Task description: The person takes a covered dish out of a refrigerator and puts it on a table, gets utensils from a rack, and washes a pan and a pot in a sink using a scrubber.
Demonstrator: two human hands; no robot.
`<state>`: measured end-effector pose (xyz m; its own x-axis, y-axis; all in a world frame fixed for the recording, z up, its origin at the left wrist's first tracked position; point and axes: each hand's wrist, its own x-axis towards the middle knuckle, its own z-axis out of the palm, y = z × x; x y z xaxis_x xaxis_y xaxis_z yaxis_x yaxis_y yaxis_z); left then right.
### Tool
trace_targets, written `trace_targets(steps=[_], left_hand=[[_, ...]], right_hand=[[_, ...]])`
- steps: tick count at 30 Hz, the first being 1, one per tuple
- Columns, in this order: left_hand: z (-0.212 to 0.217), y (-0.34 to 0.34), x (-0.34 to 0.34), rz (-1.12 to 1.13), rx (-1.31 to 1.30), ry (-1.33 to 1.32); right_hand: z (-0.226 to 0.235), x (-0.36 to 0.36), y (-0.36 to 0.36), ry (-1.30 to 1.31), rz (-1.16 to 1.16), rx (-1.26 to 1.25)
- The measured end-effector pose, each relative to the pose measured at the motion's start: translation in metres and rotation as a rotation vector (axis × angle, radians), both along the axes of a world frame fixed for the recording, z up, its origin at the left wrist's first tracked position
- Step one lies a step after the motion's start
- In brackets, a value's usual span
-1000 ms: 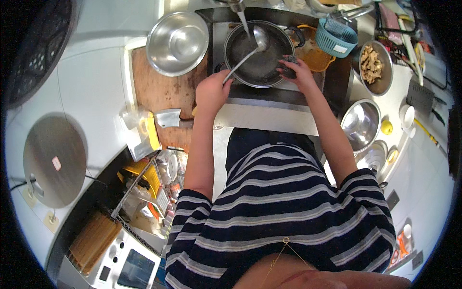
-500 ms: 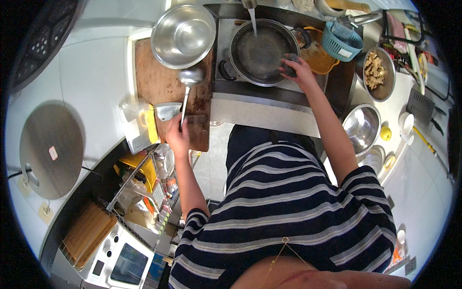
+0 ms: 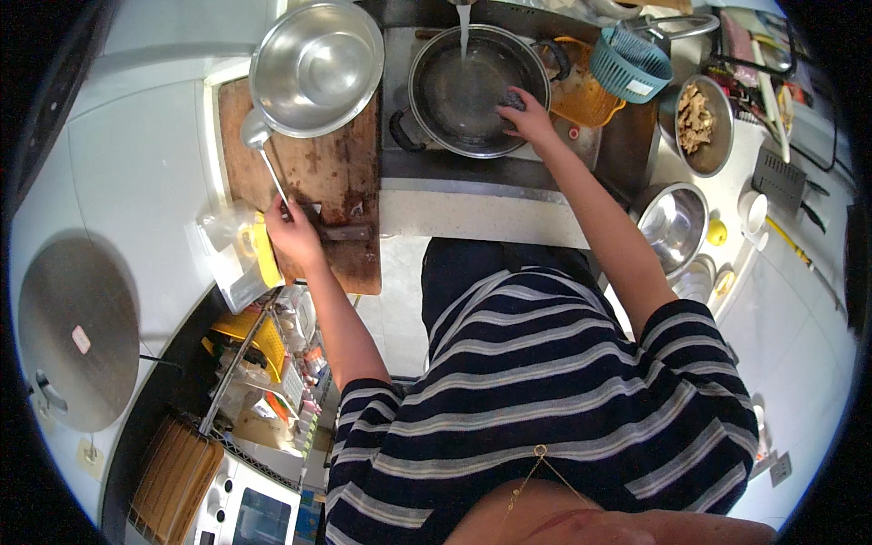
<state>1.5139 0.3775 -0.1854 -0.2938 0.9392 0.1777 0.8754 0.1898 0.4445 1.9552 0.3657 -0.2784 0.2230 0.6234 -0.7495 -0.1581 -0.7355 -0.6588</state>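
My left hand (image 3: 293,232) is closed round the handle of a metal ladle (image 3: 257,133). The ladle's bowl rests on or just above the wooden cutting board (image 3: 336,173), near its left edge; contact is hard to judge. Inside the dark two-handled pot (image 3: 445,118) in the sink, my right hand (image 3: 530,121) grips a dark grey scouring pad (image 3: 514,99) by the right inner wall. Water (image 3: 464,41) runs from the faucet (image 3: 461,4) into the pot. Behind the ladle, a large steel basin (image 3: 313,73) stands on the board.
An orange basket (image 3: 581,104) and a blue-green basket (image 3: 631,73) sit right of the pot. Farther right are a bowl of brownish pieces (image 3: 695,123), a steel bowl (image 3: 677,227) and a yellow fruit (image 3: 717,232). A clear bag (image 3: 222,254) lies left of the board.
My left hand has carried the ladle leftward, away from the board's middle. My right hand has moved with the scouring pad from the pot's rim into its interior. The whole view has shifted slightly.
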Motion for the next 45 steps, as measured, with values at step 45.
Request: trace_targets(steps=[45], left_hand=[[-0.115, 0.068, 0.237, -0.615, -0.424, 0.177]], right_hand=[[-0.144, -0.036, 0.094, -0.829, 0.879, -0.018]])
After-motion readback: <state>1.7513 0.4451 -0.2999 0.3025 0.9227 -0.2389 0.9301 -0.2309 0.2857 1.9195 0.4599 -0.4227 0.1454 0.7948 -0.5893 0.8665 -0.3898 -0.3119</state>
